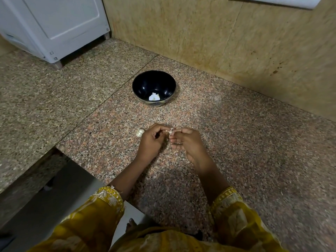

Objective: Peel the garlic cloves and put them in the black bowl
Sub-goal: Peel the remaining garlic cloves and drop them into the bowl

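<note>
From my feed, the widest thing in view is the speckled pink-grey granite countertop [236, 142], backed by a beige stone wall [200, 33]. A white boxy appliance on short feet [54, 24] stands at the far left corner. Nearest the camera are the mustard-yellow embroidered sleeves [101, 206] of the person whose hands I am watching. The round glossy black bowl [143, 84] sits upright on the counter, well beyond the hands and slightly left of them, with a few pale garlic pieces [154, 97] lying at its bottom. The left hand [152, 140] and the right hand [187, 142] are raised just above the counter with their fingertips meeting. Both have curled fingers, and between them they pinch a small whitish garlic clove with papery skin [171, 132], which sits at the top of the gap between the two hands. I cannot tell how much skin is loose. A small white cluster of unpeeled garlic [140, 132] lies on the counter just beside the left hand's knuckles, on its outer side.
</note>
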